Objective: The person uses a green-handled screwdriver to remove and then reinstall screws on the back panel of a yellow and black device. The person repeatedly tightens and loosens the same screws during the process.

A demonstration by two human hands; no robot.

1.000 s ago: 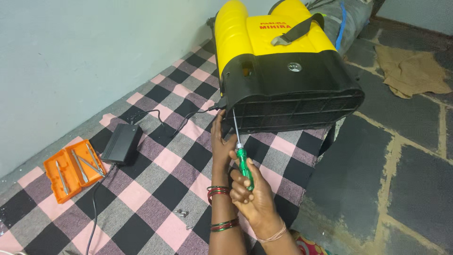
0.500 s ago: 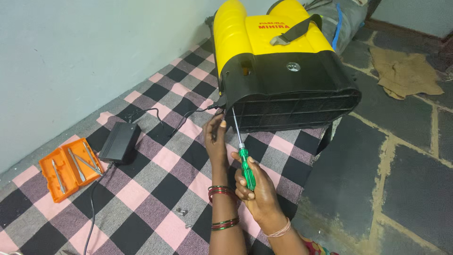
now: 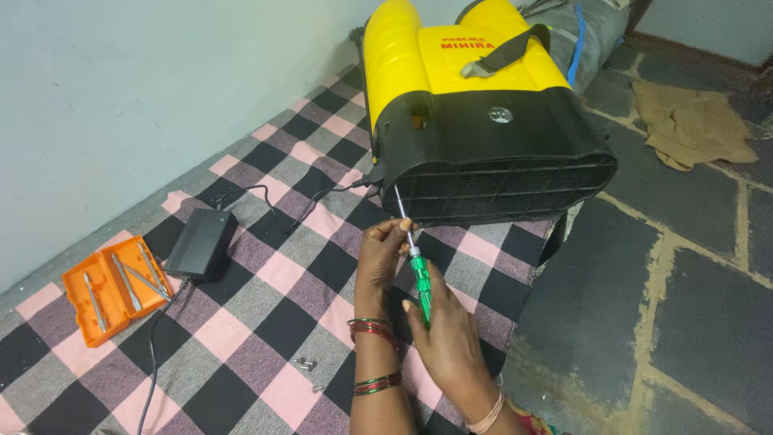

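Note:
My right hand [image 3: 449, 338] grips the green handle of a screwdriver [image 3: 417, 272]. Its metal shaft points up to the lower left corner of the black base of a yellow backpack sprayer tank [image 3: 475, 105], which lies on its side. My left hand [image 3: 378, 254] pinches the shaft just above the handle, fingers closed around it. Bangles sit on my left wrist.
A checked pink, black and grey cloth [image 3: 266, 306] covers the floor. A black charger box [image 3: 201, 243] with its cable runs to the sprayer. An open orange tool case [image 3: 109, 288] lies at left. Small screws [image 3: 304, 364] lie near my left arm. Stone floor and a brown rag [image 3: 692, 125] are at right.
Both hands and the screwdriver have shifted slightly back from the sprayer base, and my left hand now pinches the shaft nearer the handle. The view has shifted a little.

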